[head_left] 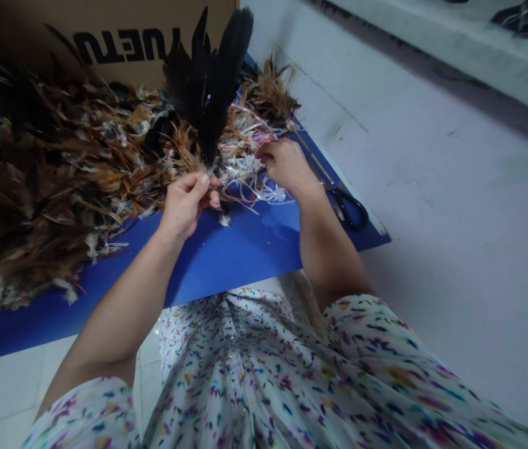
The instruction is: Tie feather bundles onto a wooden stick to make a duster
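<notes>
Pinching black feathers low in left hand, mid-frame, probably avoiding crushing; holding right hand by strips, grip unclear.

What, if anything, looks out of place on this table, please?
The thin, ribbon-like white and red strips by the right hand look untidy: they lie in a loose tangle, some trailing onto the flat blue tabletop. Nothing looks clearly damaged.

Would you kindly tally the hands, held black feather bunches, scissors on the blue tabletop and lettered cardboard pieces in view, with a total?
Hands (left hand, right hand): 2
Held black feather bunch: 1
Scissors: 1
Lettered cardboard piece: 1
Total: 5
</notes>
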Demonstrator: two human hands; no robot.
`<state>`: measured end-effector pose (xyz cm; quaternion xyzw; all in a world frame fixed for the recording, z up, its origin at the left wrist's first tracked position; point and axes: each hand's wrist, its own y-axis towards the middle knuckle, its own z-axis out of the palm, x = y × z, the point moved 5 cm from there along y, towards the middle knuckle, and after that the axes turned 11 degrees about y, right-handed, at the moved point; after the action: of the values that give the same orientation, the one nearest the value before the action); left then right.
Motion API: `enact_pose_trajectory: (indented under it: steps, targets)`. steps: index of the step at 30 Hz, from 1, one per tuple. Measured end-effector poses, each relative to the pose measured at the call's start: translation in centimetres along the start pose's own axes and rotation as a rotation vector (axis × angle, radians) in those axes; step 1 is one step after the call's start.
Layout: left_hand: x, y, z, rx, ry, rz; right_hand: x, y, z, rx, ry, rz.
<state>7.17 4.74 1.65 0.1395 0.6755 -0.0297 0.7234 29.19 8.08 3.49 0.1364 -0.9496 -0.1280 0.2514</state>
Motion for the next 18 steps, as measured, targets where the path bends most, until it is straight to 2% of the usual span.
enact_pose_trajectory:
  steps: [4, 8, 13, 18]
  targets:
    - [-0.2, 0.0, 0.0, 0.000, -0.020, 0.008, -0.1, -0.4, -1.1, -0.005, 0.022, 0.090]
    - [-0.2, 0.0, 0.0, -0.022, -0.002, -0.019, 0.6, -1.0, -1.4, 0.114, 0.032, 0.141]
    - [-0.1, 0.1, -0.1, -0.025, -0.011, -0.028, 0.6, -1.5, -0.5, 0.313, -0.022, 0.190]
    - [0.0, 0.1, -0.1, -0.023, -0.017, -0.015, 0.8, -1.4, 0.6, 0.390, -0.027, 0.137]
